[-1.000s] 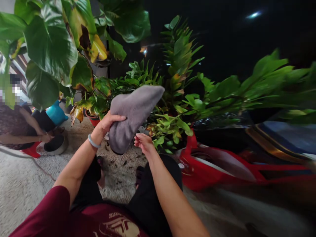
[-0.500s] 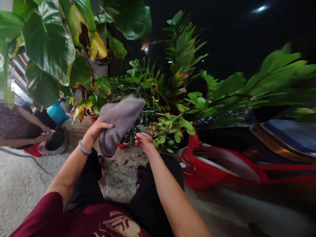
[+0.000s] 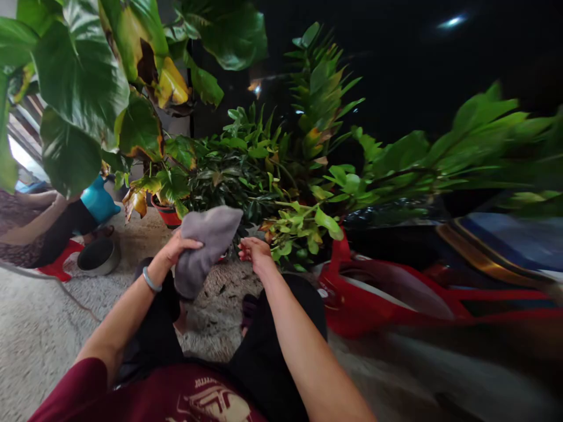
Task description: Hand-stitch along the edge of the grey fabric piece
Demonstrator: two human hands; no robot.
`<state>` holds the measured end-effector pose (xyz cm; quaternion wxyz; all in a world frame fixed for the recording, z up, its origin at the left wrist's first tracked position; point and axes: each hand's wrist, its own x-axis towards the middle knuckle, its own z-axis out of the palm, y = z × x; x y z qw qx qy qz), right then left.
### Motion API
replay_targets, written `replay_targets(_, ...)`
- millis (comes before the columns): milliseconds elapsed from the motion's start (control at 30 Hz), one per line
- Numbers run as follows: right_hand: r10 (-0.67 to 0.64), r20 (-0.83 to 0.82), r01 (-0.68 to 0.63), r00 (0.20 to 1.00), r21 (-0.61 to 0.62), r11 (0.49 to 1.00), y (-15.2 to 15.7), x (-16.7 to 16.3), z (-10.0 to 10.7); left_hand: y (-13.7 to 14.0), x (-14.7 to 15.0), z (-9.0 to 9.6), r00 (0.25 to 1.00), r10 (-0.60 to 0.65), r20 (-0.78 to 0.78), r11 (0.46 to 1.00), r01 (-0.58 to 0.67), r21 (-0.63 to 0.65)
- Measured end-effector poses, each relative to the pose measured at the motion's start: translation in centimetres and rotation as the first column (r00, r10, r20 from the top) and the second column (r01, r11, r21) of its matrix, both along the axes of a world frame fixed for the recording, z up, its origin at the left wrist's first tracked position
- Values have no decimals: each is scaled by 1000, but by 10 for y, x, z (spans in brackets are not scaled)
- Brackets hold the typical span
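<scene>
My left hand [image 3: 178,245], a bracelet on its wrist, grips a grey cloth [image 3: 206,243] between thumb and fingers. The cloth hangs folded over in front of the low plants. To its right, my right hand [image 3: 255,252] is closed with curled fingers. Whatever it may pinch is too small or hidden to make out. Right beside that hand is a plant with yellow-green leaves [image 3: 303,225]. Dark narrow foliage [image 3: 233,184] stands behind the cloth.
A large-leaved plant [image 3: 81,88] hangs over the upper left, near a red pot [image 3: 167,215]. Another person [image 3: 33,228] sits at the left by a grey basin [image 3: 100,258] and a red stool [image 3: 59,261]. A red object with handles [image 3: 352,305] lies at my right.
My left hand has lowered the cloth a little, towards me and left. My right hand stays almost in place. The other person's hands have moved up from the basin.
</scene>
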<state>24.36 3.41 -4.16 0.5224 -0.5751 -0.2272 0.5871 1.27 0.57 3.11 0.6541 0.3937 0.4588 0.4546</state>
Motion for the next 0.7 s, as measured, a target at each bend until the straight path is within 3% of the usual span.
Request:
replay_targets(100, 7, 3, -7, 1000, 6, 1000, 0, -2, 1, 30, -10, 49, 982, 136, 128, 974, -156, 164)
replay_targets(167, 7, 5, -8, 1000, 9, 1000, 0, -4, 3, 51, -13, 63, 954, 231, 191, 942, -269, 201)
replay_targets(200, 7, 6, -7, 1000, 11, 1000, 0, -4, 3, 57, -13, 62, 942, 269, 200, 931, -307, 198)
replay_targets(300, -2, 6, 2, 1000, 15, 1000, -1, -5, 5, 50, -8, 28, 946, 309, 100, 941, -319, 112)
replay_targets(400, -11, 7, 11, 1000, 11, 1000, -1, -2, 5, 13, -7, -17, 978, 207, -31, 975, -209, -77)
replay_targets(467, -11, 10, 11, 1000, 9, 1000, -2, -1, 4, -8, -12, -29, 990, 141, -17, 980, -142, -137)
replay_targets(533, -7, 12, 7, 1000, 9, 1000, -2, 0, 3, -15, -20, -19, 992, 122, 27, 987, -118, -106)
replay_targets(700, 2, 11, -2, 1000, 3, 1000, -1, -4, 5, 26, -40, 51, 943, 292, 158, 945, -311, 105)
